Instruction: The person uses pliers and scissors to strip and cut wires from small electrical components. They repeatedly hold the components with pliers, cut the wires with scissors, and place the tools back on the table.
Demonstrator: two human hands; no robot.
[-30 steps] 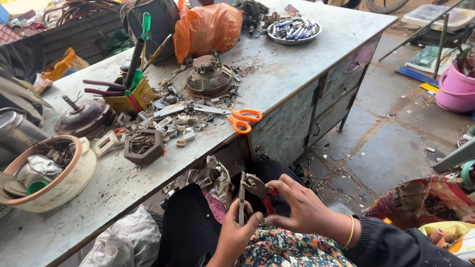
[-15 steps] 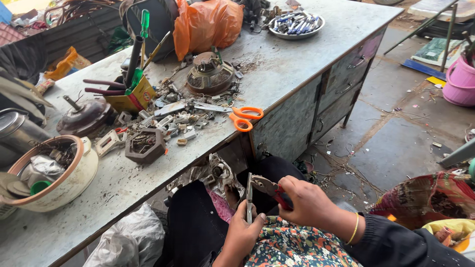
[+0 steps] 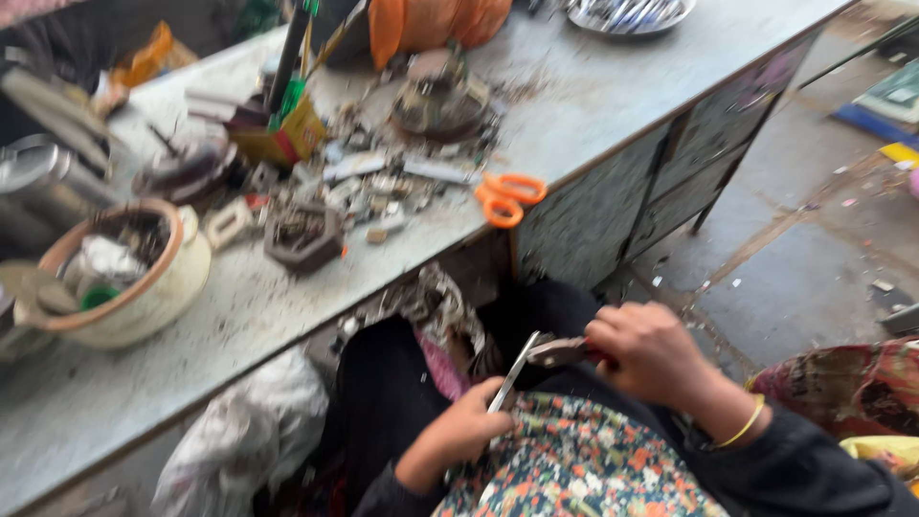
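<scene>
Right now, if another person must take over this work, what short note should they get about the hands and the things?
Left hand: closed around the lower end of a thin metal strip, over the lap.
Right hand: closed on the red handles of pliers, whose tip meets the strip's upper end.
Nearby: orange scissors at the metal table edge, a scrap pile behind them, a cream bowl far left.
Done or left: the picture is blurred; whether the strip is cut or bent cannot be told.

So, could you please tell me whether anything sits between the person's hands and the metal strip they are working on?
Nothing visible does: the left hand grips the metal strip directly, and the pliers in the right hand meet its upper end, above the lap.
</scene>
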